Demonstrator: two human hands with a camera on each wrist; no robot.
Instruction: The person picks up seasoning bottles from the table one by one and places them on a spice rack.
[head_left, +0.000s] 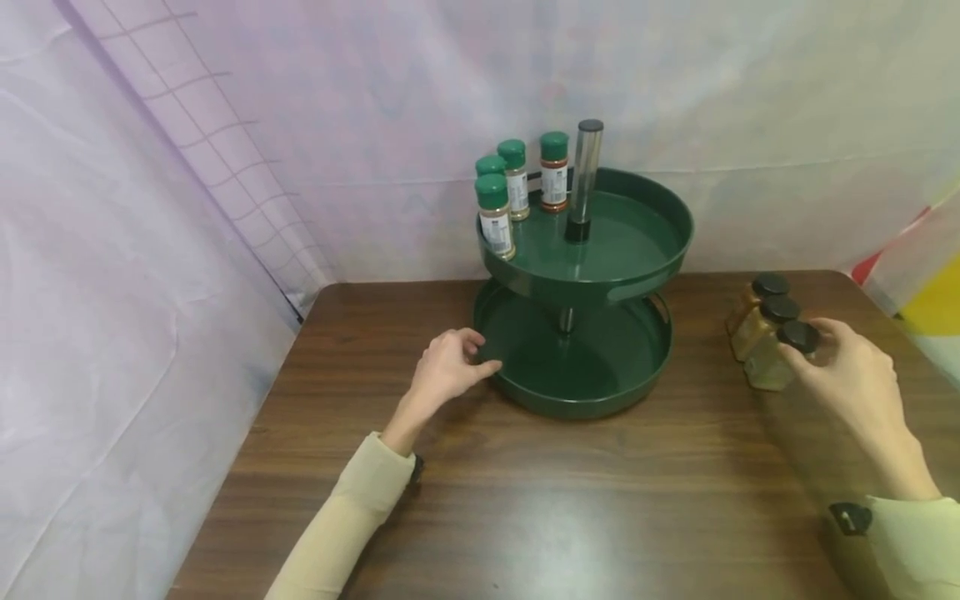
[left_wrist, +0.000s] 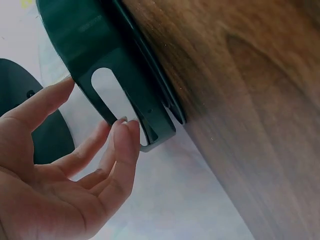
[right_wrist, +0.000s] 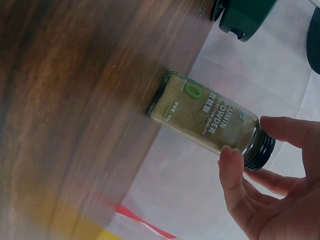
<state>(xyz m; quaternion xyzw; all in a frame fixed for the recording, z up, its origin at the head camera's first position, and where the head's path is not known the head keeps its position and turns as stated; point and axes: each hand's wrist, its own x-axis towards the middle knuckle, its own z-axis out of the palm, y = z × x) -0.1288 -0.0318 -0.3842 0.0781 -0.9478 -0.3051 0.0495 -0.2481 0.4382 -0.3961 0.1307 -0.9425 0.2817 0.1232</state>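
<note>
My right hand (head_left: 858, 375) pinches a square glass jar of cumin powder (right_wrist: 205, 112) just below and around its black cap (right_wrist: 260, 150). The jar stands upright at the right of the table, the front one in a row of black-capped spice jars (head_left: 752, 332). At the left side of a green two-tier turntable rack (head_left: 581, 406), my left hand (head_left: 446, 367) has its fingers spread and loosely bent. In the left wrist view its fingertips are right at the lower tray's rim and handle slot (left_wrist: 162, 122).
Several green-capped spice bottles (head_left: 496, 229) stand along the left and back of the upper tray (head_left: 637, 225), around a metal post (head_left: 587, 171). The lower tray lies under it. A pale cloth (head_left: 405, 100) hangs behind the wooden table (head_left: 480, 500).
</note>
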